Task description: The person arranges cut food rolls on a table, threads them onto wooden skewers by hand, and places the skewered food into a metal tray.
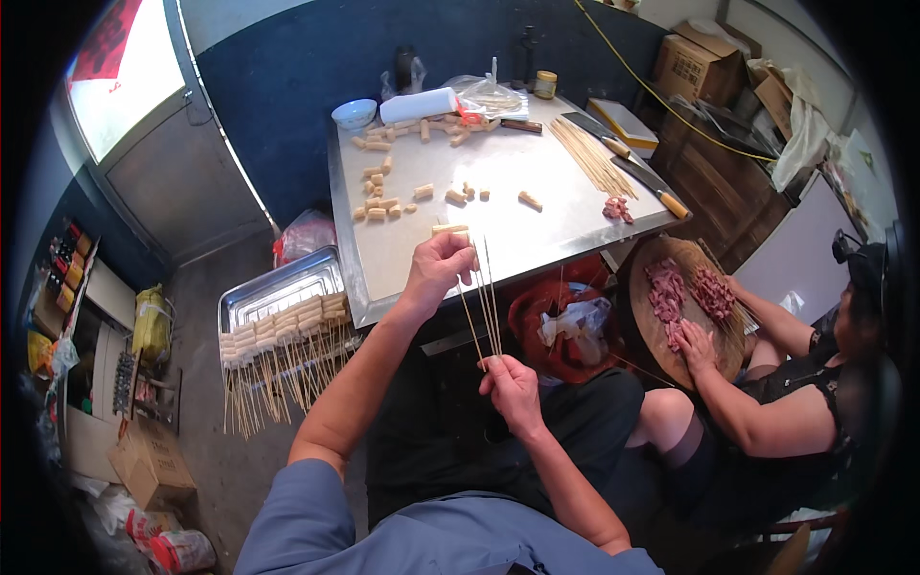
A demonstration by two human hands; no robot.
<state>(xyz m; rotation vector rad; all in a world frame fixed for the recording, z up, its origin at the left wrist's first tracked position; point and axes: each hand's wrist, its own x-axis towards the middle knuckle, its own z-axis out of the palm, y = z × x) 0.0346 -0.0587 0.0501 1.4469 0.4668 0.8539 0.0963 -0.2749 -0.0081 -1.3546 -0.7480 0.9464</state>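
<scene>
My left hand (pixel 440 272) is closed at the near edge of the metal-rimmed table (pixel 445 277), with beige food rolls (pixel 451 230) at its fingers, which partly hide them. Below it, my right hand (pixel 512 394) grips several thin bamboo skewers (pixel 493 316) near their lower ends. One skewer slants up to my left fingers; the others fan out beside them. More short beige rolls (pixel 424 191) lie scattered on the tabletop. To the left, a metal tray (pixel 280 277) holds rows of skewered rolls (pixel 287 325), their sticks jutting over its near side.
At right, a person's hand (pixel 696 352) rests by cut meat (pixel 668 287) on a round chopping board (pixel 647 345). Cleavers (pixel 650 180), loose skewers (pixel 591 154) and meat bits (pixel 617 209) occupy the table's right side. A red plastic-lined bin (pixel 528 323) stands under the edge.
</scene>
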